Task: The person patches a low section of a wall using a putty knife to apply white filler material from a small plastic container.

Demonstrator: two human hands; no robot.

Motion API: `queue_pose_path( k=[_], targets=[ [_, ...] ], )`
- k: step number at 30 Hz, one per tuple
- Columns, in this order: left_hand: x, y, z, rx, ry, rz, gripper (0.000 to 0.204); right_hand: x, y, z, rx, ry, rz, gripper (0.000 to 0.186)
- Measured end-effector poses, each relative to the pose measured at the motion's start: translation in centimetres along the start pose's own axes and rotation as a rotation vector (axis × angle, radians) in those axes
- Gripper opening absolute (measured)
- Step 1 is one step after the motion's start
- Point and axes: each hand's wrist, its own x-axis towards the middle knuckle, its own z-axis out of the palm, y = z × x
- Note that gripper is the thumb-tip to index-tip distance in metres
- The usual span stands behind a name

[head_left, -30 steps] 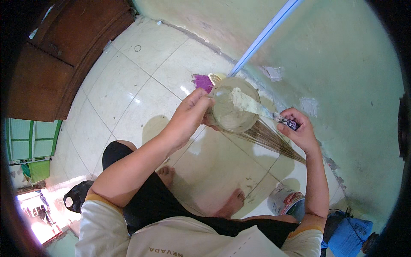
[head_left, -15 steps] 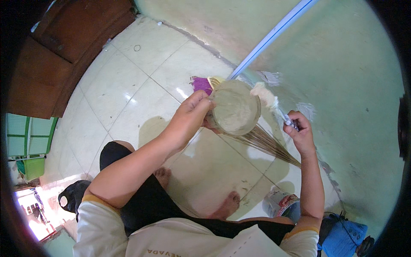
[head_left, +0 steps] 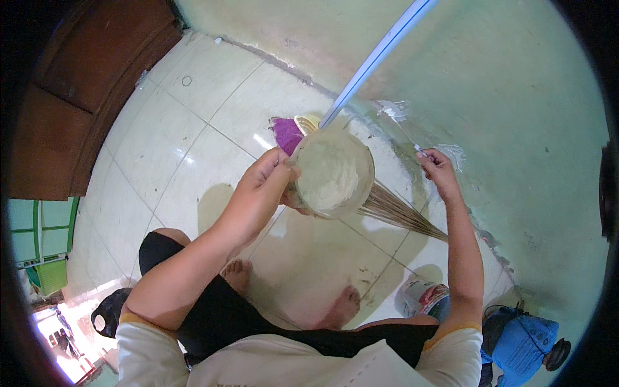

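My left hand (head_left: 264, 180) grips a round, cloudy plastic tub (head_left: 332, 171) with pale grey-green paste smeared inside. In my right hand (head_left: 438, 171), fingers are closed on the handle of a putty knife (head_left: 421, 151); its blade looks edge-on near the green wall (head_left: 541, 109), beside whitish patches (head_left: 393, 111), and I cannot tell whether it touches. Partly behind the tub lie a stick broom (head_left: 406, 216), a purple broom head (head_left: 287, 132) and a pale yellow item, with a blue-white pole (head_left: 374, 58) rising along the wall.
Brown wooden furniture (head_left: 77, 90) stands at the upper left, with a green rack (head_left: 42, 229) below it. A printed bucket (head_left: 419, 298) is by my right leg. A blue bag (head_left: 522, 342) sits at the lower right. My bare feet rest on the tiled floor (head_left: 174, 148).
My right hand has taken the paste-loaded knife from over the tub to the wall; the white lump no longer shows clearly. My left hand and tub shifted slightly left and down in view.
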Motion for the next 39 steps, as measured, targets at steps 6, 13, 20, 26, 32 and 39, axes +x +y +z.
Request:
queue_pose_path(
  k=[6,13,20,26,32,39],
  targets=[
    [0.2,-0.4,-0.6,-0.018,-0.022,-0.022,0.012,4.4,4.1,2.7,0.045,-0.016,0.084,0.024],
    [0.3,-0.6,-1.1,-0.022,-0.03,-0.037,0.01,7.0,4.9,4.0,0.09,0.015,0.093,0.034],
    [0.8,-1.0,-1.2,-0.028,-0.035,-0.055,0.009,8.3,4.5,3.4,-0.013,0.123,0.065,0.032],
    [1.1,-1.3,-1.1,-0.018,-0.027,-0.067,0.01,7.6,4.3,2.8,-0.113,0.203,0.094,0.04],
    [0.6,-1.1,-0.9,0.002,-0.033,-0.035,0.01,5.1,2.9,1.2,-0.329,0.212,0.108,0.042],
    [0.8,-1.5,-0.6,0.019,-0.043,-0.025,0.01,6.2,2.4,0.4,-0.511,0.109,-0.094,0.049]
  ],
)
